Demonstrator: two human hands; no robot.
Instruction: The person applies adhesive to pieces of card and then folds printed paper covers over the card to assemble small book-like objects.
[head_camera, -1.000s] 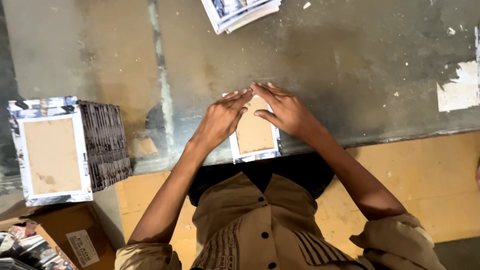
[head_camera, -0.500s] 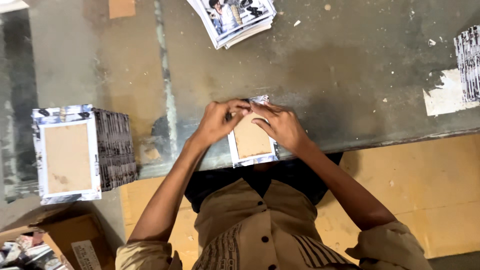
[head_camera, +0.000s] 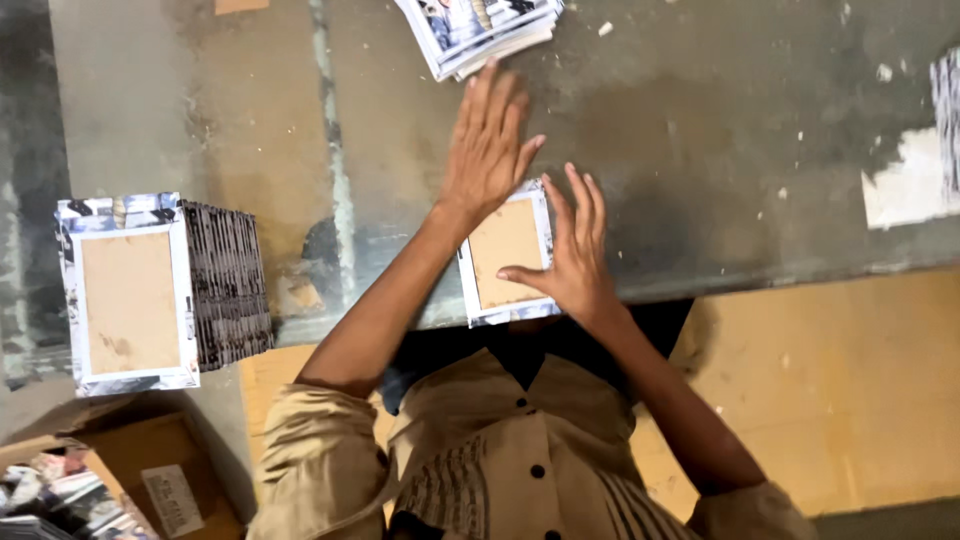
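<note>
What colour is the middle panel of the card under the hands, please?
Plain tan-brown, framed by a printed border; head view shows the card.

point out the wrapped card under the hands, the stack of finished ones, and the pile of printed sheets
wrapped card (head_camera: 503, 250), head view, on its bare brown middle
stack of finished ones (head_camera: 130, 300), head view, on the brown face of the top piece
pile of printed sheets (head_camera: 480, 28), head view, on the top sheet

tan button-front shirt (head_camera: 520, 450), dark buttons, rolled sleeves, black collar.
</note>
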